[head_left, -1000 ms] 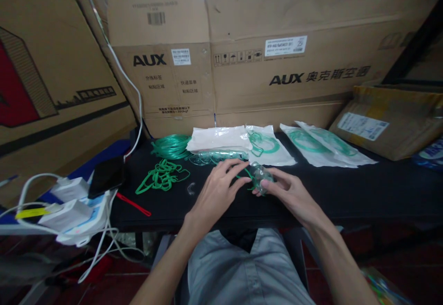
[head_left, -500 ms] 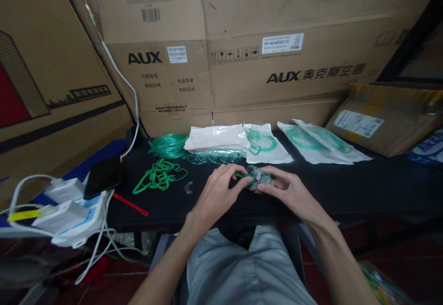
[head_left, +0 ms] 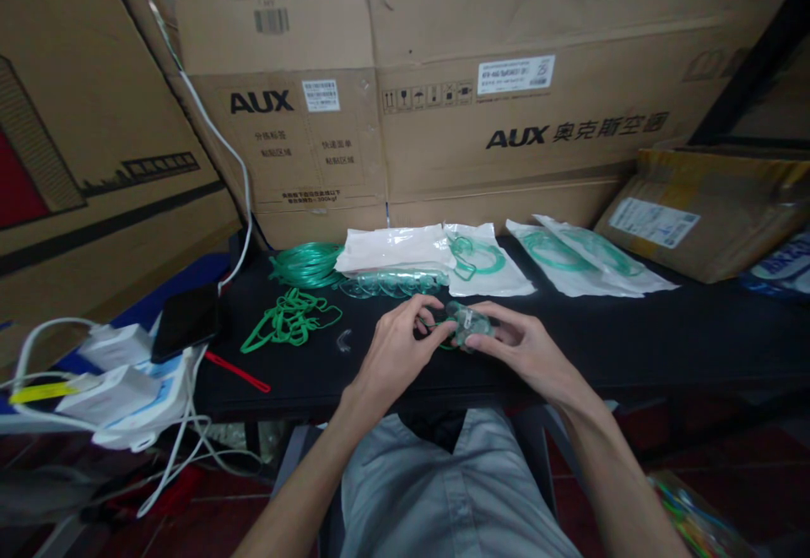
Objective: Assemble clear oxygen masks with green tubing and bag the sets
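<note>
There it was, the clear plastic mask (head_left: 467, 322), between two hands at the near middle of the black counter (head_left: 620, 355)! The right hand (head_left: 522, 337) had it, grip closed on its right side, thumb in front. The left hand (head_left: 402, 337) was in close, its grip narrow, thumb at the mask's left edge beside a green strap (head_left: 446, 344); whether it pinched that strap, nobody could tell. Over left lay a tangle of green bands (head_left: 292, 320), and on the far side, a coil of green tubing (head_left: 307, 266) beside a row of clear masks (head_left: 396, 284)!
</note>
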`<state>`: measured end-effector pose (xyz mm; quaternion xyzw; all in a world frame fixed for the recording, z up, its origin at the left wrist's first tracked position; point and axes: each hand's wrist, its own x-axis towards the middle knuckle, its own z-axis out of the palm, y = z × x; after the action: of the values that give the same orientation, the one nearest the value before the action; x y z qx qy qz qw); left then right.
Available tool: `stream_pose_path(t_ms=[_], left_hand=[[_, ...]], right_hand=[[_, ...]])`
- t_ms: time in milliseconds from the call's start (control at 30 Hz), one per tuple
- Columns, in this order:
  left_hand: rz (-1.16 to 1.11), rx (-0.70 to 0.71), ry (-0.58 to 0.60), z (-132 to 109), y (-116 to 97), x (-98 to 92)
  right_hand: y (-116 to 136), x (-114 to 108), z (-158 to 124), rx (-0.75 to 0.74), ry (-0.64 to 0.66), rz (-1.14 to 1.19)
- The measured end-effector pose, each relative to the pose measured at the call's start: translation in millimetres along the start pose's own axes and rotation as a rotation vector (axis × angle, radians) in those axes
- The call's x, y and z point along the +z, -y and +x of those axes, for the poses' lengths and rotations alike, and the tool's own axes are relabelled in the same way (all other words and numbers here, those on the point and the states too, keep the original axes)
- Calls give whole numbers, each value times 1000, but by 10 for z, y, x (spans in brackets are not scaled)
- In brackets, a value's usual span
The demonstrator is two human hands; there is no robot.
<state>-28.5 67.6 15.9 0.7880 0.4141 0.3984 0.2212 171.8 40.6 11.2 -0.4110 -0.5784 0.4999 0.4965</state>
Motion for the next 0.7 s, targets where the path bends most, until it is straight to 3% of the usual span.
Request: stream_pose_path(t_ms=[167, 467, 700], left_hand=[[65, 68, 55, -2, 27, -9], [229, 84, 45, 0, 161, -73], [242, 102, 3, 35, 274, -223]], right_hand=[[-16, -29, -4, 35, -35, -22], [64, -229, -50, 71, -136, -161], [32, -535, -74, 18, -454, 22]])
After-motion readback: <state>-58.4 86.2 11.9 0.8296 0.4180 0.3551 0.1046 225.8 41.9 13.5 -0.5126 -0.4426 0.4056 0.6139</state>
